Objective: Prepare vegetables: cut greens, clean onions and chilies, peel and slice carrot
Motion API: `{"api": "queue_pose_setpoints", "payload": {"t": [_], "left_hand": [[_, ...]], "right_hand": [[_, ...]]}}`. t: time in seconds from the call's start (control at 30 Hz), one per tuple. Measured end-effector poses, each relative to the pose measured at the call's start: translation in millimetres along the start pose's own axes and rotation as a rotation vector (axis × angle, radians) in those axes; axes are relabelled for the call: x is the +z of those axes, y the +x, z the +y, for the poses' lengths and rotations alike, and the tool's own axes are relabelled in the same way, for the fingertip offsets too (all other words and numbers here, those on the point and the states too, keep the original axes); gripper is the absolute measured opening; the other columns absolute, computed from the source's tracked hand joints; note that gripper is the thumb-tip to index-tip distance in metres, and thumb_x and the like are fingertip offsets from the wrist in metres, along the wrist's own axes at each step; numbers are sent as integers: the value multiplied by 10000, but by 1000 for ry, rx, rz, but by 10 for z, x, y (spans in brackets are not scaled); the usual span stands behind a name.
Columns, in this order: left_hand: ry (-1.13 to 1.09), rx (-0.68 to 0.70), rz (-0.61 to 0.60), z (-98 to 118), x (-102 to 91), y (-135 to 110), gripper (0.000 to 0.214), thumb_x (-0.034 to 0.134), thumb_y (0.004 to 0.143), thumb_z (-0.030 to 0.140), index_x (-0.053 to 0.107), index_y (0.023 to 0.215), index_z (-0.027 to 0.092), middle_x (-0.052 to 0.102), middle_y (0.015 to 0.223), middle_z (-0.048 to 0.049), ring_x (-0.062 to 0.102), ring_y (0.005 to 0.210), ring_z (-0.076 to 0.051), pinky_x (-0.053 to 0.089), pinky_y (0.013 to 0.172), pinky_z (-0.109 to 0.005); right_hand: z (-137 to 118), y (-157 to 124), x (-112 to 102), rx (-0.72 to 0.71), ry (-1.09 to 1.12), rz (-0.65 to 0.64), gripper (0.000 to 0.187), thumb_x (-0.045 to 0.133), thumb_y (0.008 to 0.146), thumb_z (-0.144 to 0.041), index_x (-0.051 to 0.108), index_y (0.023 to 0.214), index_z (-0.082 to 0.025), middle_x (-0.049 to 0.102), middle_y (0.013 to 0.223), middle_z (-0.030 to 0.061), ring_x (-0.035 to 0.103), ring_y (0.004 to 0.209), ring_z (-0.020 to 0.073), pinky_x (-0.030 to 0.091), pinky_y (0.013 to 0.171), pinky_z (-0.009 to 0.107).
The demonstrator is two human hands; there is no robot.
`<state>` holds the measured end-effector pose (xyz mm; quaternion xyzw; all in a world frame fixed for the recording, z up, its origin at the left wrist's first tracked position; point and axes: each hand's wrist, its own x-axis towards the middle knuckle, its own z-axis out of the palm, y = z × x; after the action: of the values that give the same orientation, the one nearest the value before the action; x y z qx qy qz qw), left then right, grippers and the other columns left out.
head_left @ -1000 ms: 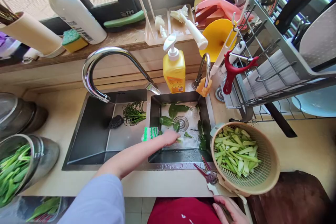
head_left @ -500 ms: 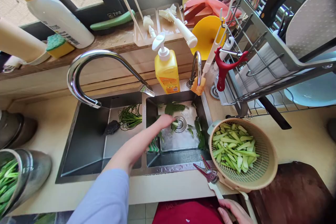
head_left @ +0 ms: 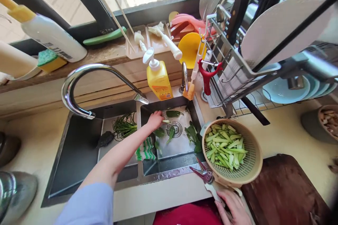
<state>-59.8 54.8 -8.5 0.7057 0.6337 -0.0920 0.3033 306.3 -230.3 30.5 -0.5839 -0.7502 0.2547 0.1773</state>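
In the right sink basin (head_left: pixel 173 168), my left hand (head_left: pixel 155 119) reaches down among loose green leaves. Its fingers curl downward beside a pale stem, and what lies under them is hidden. A dark green leaf (head_left: pixel 174 113) rests just beyond the fingertips, another leaf (head_left: pixel 171 134) lies by the drain, and a clump of leaves (head_left: pixel 193 135) sits along the right wall. At the counter's front edge my right hand (head_left: pixel 233 205) is wrapped round the white handles of kitchen shears (head_left: pixel 207 176), whose blades stand apart.
A beige colander (head_left: pixel 255 161) of cut green pieces stands right of the sink, beside a dark brown cutting board (head_left: pixel 285 186). Thin green stalks (head_left: pixel 124 125) and a dark scrubber (head_left: pixel 105 139) lie in the left basin. The curved faucet (head_left: pixel 101 66) arches over it; a dish rack (head_left: pixel 221 91) stands at right.
My left hand has moved left and slightly up in the basin, away from the drain. A leaf now lies beside the drain. The view has shifted; my right hand still holds the shears.
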Motion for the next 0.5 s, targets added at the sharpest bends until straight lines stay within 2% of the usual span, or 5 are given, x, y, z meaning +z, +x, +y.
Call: {"api": "queue_pose_setpoints", "payload": {"t": [0.13,0.27,0.33,0.4,0.5], "left_hand": [[-228,91,-61,145,-39,-235,223,504,811,326,651,881,175,622,1004,-67,533,1006,-210,405,876,-300],[-846,-78,-212,332,247,-452,369,385,851,468,590,904,166,582,687,-14,554,630,-122,486,684,-284],[-1018,-148,-255,423,385,-553,365,444,811,500,563,882,163,521,629,13,505,549,-101,499,641,-304],[-1041,-150,-275,494,448,-652,337,525,757,497,544,833,169,480,616,35,470,515,-84,507,620,-317],[-1200,-142,-381,543,376,-806,281,625,668,417,522,783,182,467,636,50,460,516,-74,515,633,-351]], "right_hand": [[54,55,126,32,-266,79,461,550,766,-414,525,1180,-212,598,1064,131,570,979,297,498,783,403],[57,43,171,92,-386,69,491,513,774,-351,452,1248,-237,558,1055,129,542,988,309,463,801,424],[30,40,177,107,-437,35,555,552,735,-345,427,1267,-248,543,1046,125,539,967,314,449,804,435],[-8,47,200,140,-507,16,663,623,643,-333,424,1267,-232,531,1039,132,528,957,339,432,810,462],[-83,77,258,201,-595,25,693,630,549,-201,471,1222,-180,531,1024,151,507,970,367,400,841,484]]}}
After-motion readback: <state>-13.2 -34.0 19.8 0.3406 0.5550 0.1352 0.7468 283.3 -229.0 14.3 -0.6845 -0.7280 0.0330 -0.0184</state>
